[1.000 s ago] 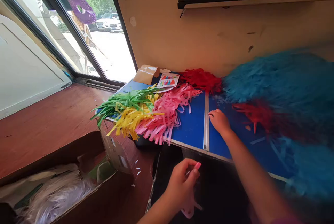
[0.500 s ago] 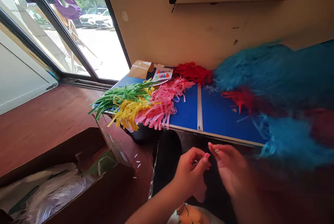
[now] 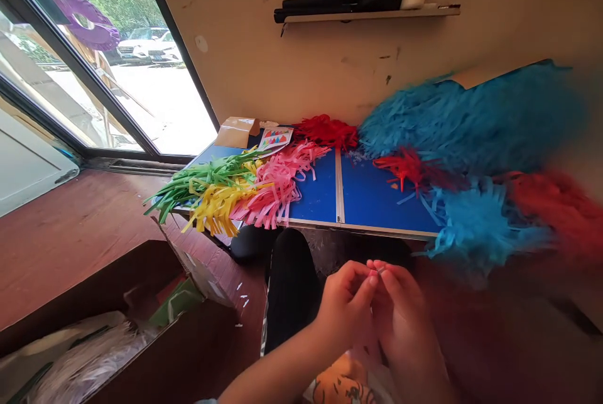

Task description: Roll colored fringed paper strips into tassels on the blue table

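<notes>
My left hand (image 3: 347, 303) is closed in a pinch on a piece of thin pink paper (image 3: 374, 272). Only a small tip of it shows between thumb and forefinger, with some pale pink hanging below. Close against it, my right hand (image 3: 406, 313) is also closed, its fingertips meeting the left ones. A small pale strip (image 3: 381, 270) shows at the right fingertips; its kind is unclear. Both hands are above my lap, in front of the blue table (image 3: 318, 193). On that table lie pink paper tassels (image 3: 273, 181), yellow tassels (image 3: 217, 206) and green tassels (image 3: 202, 178).
Red tassels (image 3: 325, 132) and a large blue fringed heap (image 3: 452, 121) lie farther back and right. Light blue fringe (image 3: 485, 222) hangs over the table's right edge. An open cardboard box (image 3: 188, 322) stands at left. A shelf (image 3: 377, 13) is on the wall.
My right hand has moved left, and its fingertips now meet those of my left hand at the pink paper. The camera view has shifted to the right.
</notes>
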Motion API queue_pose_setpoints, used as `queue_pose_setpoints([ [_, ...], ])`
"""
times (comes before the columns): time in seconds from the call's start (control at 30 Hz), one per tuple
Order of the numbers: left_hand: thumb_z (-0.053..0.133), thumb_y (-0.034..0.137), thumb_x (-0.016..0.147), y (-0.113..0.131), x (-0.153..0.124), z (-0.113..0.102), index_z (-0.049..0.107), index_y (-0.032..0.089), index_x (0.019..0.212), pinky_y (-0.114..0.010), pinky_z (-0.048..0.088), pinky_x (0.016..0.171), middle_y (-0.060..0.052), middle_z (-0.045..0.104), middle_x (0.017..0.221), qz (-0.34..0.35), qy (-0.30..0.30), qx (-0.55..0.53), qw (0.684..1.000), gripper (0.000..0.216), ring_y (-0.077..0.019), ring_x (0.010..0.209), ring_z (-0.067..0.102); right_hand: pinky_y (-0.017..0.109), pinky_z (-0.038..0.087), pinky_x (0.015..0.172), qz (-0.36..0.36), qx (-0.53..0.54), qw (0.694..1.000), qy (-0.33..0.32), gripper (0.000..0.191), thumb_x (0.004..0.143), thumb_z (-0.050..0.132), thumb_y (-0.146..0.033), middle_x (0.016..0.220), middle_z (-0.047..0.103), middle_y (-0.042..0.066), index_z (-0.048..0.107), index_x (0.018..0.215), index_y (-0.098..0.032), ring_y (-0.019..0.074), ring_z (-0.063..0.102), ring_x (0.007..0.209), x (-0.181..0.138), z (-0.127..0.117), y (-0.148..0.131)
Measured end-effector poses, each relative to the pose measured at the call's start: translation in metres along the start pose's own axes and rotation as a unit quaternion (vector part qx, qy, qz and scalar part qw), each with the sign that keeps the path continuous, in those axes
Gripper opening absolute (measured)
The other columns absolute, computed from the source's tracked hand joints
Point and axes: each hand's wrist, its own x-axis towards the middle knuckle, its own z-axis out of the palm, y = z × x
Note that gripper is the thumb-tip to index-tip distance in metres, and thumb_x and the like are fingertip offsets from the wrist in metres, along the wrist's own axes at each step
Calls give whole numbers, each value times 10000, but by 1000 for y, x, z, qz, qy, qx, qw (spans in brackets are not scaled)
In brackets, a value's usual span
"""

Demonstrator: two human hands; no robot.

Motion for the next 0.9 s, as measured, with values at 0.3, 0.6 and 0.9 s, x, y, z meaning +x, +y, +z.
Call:
queue_pose_setpoints([
  [0.3, 531, 298, 811, 7, 0, -5, 602, 154, 769, -192, 441, 591, -11, 631, 702, 33, -46, 111, 992, 166, -103, 634, 573, 235, 509, 675, -35, -12, 999, -14, 298, 415, 838, -339, 765, 681, 17, 648, 610, -217, 134, 620, 751, 1, -9, 6],
  [0.6, 504, 294, 814, 16, -1, -6, 585, 151, 741, -210, 442, 585, -21, 633, 663, 24, -87, 143, 986, 180, -121, 618, 584, 254, 520, 642, -81, -7, 994, -70, 185, 542, 795, -290, 797, 686, 16, 649, 644, -239, 143, 627, 755, 7, -22, 10],
  [0.9, 539, 292, 797, 11, -2, -2, 575, 149, 737, -210, 448, 604, -14, 627, 684, -3, -111, 104, 988, 159, -115, 639, 583, 234, 500, 610, -87, -20, 985, -146, 121, 618, 748, -282, 739, 651, 3, 648, 687, -281, 157, 597, 851, 10, -36, 8],
])
